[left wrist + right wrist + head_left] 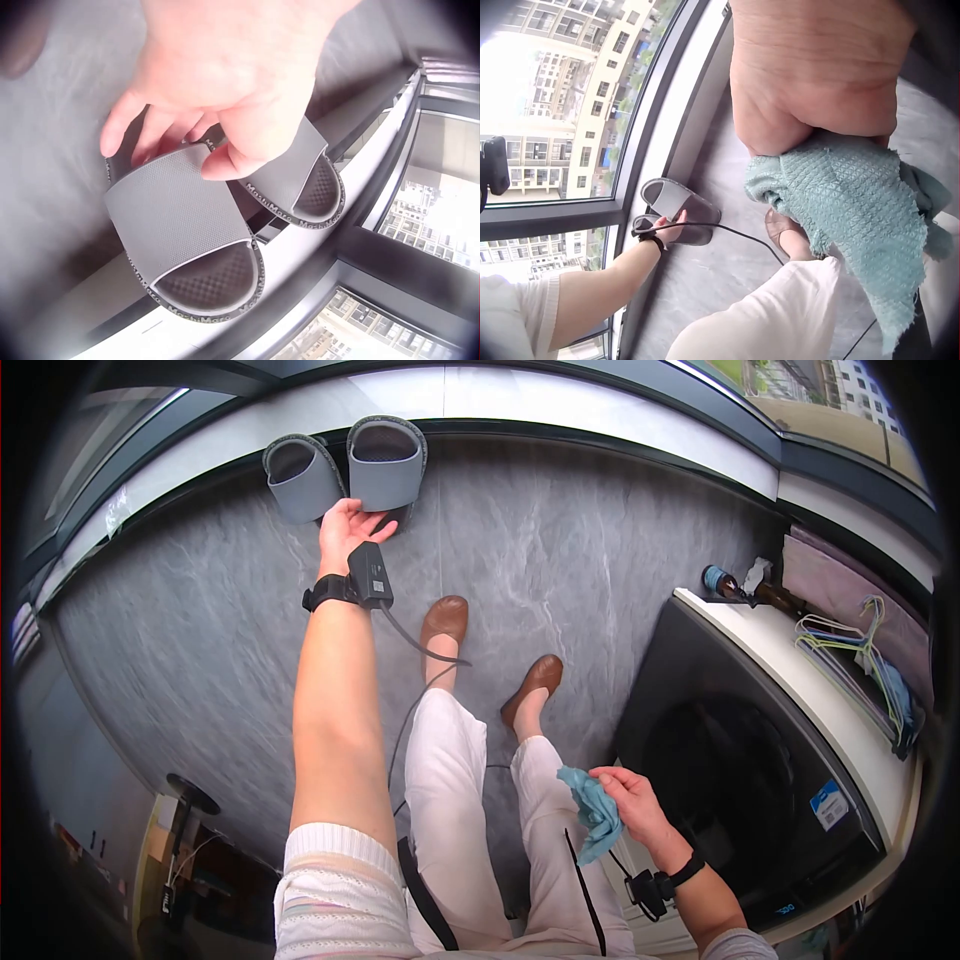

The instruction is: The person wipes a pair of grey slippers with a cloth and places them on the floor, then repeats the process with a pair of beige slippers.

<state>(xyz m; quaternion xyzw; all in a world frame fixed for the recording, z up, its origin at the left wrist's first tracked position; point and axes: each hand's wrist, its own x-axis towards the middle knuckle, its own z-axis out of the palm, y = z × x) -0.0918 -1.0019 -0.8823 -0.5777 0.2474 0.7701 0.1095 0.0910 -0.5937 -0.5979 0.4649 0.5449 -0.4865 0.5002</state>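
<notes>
A pair of grey slide slippers with patterned footbeds and lettered rims is at the foot of the window wall: the left slipper [303,480] and the right slipper [385,465]. My left hand [350,535] is at their near ends, its fingers spread and loosely bent. In the left wrist view, the thumb lies beside the strap of the closer slipper [176,206], and some fingertips are partly hidden behind its edge. My right hand [635,800] pinches a crumpled teal cloth [847,202], which hangs over my right leg.
A black front-loading washing machine [750,760] stands at the right. On its white top lie several hangers [850,645] and a bottle [720,580]. A cable [420,645] runs from the left wrist past my brown shoes [445,620] on the grey marbled floor.
</notes>
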